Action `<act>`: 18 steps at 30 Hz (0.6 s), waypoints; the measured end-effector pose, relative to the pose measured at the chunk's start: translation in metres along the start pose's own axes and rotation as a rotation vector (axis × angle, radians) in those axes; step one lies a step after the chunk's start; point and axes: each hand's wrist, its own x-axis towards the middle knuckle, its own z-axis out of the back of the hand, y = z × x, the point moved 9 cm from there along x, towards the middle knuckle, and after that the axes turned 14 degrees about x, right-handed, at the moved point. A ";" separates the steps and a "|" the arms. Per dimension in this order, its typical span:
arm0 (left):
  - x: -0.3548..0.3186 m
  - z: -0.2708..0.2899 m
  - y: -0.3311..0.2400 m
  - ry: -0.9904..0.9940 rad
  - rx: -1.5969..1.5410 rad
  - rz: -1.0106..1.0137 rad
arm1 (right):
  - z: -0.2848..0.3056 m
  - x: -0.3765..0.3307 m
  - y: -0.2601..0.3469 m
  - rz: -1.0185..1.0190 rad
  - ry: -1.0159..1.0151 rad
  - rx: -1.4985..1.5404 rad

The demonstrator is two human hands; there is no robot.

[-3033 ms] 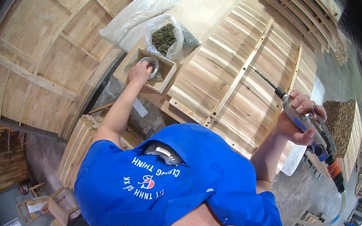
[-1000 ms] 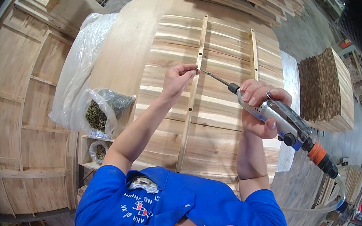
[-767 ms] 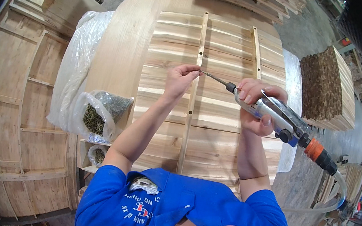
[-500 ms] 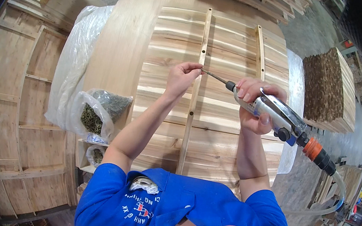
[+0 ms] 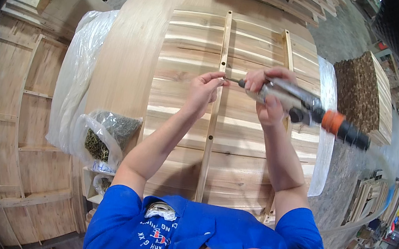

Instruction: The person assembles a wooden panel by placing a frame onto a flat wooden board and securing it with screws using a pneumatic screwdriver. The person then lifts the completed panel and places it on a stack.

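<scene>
My right hand (image 5: 271, 98) is wrapped round a silver air screwdriver (image 5: 308, 94) with an orange hose coupling, blurred by motion. Its thin bit (image 5: 234, 80) points left. At the bit's tip, the thumb and forefinger of my left hand (image 5: 202, 92) are pinched together; whatever they hold is too small to make out. Both hands are over a narrow wooden batten (image 5: 212, 116) with dark holes along it. The batten lies across a slatted wood panel (image 5: 252, 141). A second batten (image 5: 288, 53) lies parallel to its right.
Left of the panel, a clear plastic bag (image 5: 121, 124) holds many small brassy pieces, probably screws. Plastic-wrapped material (image 5: 73, 74) sits beyond it. Stacked wood (image 5: 362, 95) stands at the right, where the air hose (image 5: 380, 196) trails. More boards (image 5: 269, 1) are at the far edge.
My right hand and the screwdriver have shifted left and slightly up, closer to my left hand. My left hand stays pinched at the bit's tip.
</scene>
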 end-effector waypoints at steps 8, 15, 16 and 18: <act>0.125 -0.006 -0.049 0.186 0.264 0.077 | 0.067 0.133 -0.077 -0.061 0.054 -0.438; 0.240 0.003 -0.073 0.310 0.408 0.099 | 0.121 0.214 -0.153 -0.189 0.049 -0.696; 0.251 0.007 -0.069 0.320 0.401 0.114 | 0.127 0.218 -0.165 -0.207 0.049 -0.714; 0.271 0.011 -0.061 0.340 0.388 0.141 | 0.139 0.224 -0.183 -0.231 0.047 -0.745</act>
